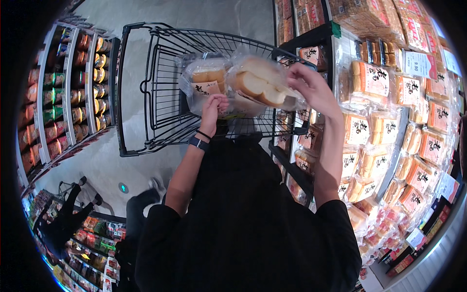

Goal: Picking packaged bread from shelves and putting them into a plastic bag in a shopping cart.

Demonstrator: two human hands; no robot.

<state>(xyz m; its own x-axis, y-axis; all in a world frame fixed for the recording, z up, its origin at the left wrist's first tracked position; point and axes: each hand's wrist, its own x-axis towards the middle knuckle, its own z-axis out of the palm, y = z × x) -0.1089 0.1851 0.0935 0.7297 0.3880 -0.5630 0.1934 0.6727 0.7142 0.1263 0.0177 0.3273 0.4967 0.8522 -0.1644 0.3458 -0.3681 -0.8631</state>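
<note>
A clear bag of sliced bread (pixel 258 82) is tilted over the shopping cart (pixel 165 114), partly blurred. My right hand (pixel 309 82) is at this bag's right end, fingers bent and pinched on the plastic. To the left is another clear bag of bread (pixel 207 74) with an orange and white label. Against its lower edge is my left hand (pixel 214 106), fingers curled closed. What the left fingers hold, if anything, is hidden. A dark watch and a band circle my left wrist.
Shelves of packaged bread (pixel 372 126) rise close on the right, with price cards (pixel 419 64) between them. On the left stands a rack of cups and tubs (pixel 78 92). Grey floor (pixel 131 168) lies between. Another person (pixel 63 219) is at the lower left, near more shelves.
</note>
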